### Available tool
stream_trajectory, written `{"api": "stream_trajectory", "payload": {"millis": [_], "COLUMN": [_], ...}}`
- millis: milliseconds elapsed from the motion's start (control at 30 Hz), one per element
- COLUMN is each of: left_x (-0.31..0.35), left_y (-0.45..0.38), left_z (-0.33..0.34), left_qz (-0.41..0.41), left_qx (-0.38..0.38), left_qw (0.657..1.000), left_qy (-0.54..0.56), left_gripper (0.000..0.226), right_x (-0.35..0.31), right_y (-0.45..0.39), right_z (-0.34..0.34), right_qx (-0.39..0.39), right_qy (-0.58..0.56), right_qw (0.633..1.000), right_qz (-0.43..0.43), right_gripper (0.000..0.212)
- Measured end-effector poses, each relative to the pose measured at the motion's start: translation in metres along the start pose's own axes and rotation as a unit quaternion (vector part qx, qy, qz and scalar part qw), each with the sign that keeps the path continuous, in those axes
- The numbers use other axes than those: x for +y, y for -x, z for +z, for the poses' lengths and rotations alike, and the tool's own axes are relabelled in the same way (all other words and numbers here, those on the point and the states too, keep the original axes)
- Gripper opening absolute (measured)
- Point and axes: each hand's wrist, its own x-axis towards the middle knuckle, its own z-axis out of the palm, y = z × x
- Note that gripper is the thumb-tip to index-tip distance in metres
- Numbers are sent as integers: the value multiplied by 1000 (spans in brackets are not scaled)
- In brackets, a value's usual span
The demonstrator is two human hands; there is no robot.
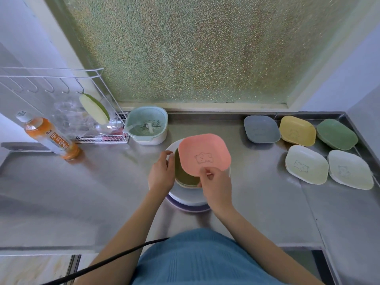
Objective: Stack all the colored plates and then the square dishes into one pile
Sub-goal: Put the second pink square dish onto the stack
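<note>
Standing at a steel counter [257, 202], a person in a blue top [201, 262] reaches both arms forward over a pile of plates [189, 199]. A black cable [115, 258] crosses the lower left, in front of the left forearm. The pile sits near the counter's middle: a purple rim shows at the bottom, a white plate above it, and a dark green square dish [183, 173] on top.

The right hand [216, 186] pinches the near edge of a pink square dish [204, 154], thumb on top and fingers curled beneath, holding it tilted above the pile so that it covers most of the green one. A small bear outline is printed in its middle. The left hand [161, 171] rests at the pile's left side with fingers bent, their tips touching the white plate's rim; whether it truly grips the rim cannot be told.

Farther right, five more square dishes lie apart on the counter: a pale green dish [306, 164] and a white dish [350, 169] in the nearer row, then a grey-blue dish [261, 131], a yellow dish [297, 133] and a green dish [337, 134] behind them.

Beyond the pile stands a mint colander basket [147, 125]. To the left, an orange drink bottle [49, 135] leans beside a white wire rack [61, 103] with hooks, from one of which a pale green sponge [94, 109] hangs. A frosted glass pane [195, 48] rises behind.
</note>
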Motion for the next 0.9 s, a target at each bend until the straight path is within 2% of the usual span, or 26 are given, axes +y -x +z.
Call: {"api": "stream_trajectory", "payload": {"millis": [133, 267, 333, 367, 467, 633, 767, 900], "left_x": [-4, -6, -5, -5, -4, -3, -4, -4], "left_y": [-4, -8, -10, -10, -11, -10, -10, -10], "left_z": [2, 3, 3, 3, 2, 1, 2, 5], "left_qz": [15, 21, 24, 26, 34, 51, 45, 37], "left_qx": [-30, -50, -55, -59, -68, -75, -71, -62], "left_qw": [999, 995, 994, 994, 991, 987, 988, 991], "left_qy": [-42, -83, -88, -90, -106, -135, -129, -116], "left_gripper": [32, 36, 41, 43, 49, 51, 51, 48], "right_x": [-6, -11, -13, -13, -8, 5, 11, 18], "right_y": [12, 14, 14, 13, 8, -4, -4, -12], "right_z": [6, 5, 1, -1, -15, -23, -20, -26], "right_qx": [-103, -161, -134, -94, 9, -22, 0, -17], "right_qy": [30, 14, -5, -4, 91, 232, 230, 272], "right_qw": [994, 986, 991, 995, 996, 972, 973, 962], "right_qz": [6, 26, 28, 25, 16, 30, 37, 7], "right_gripper": [32, 26, 24, 26, 42, 53, 58, 50]}}
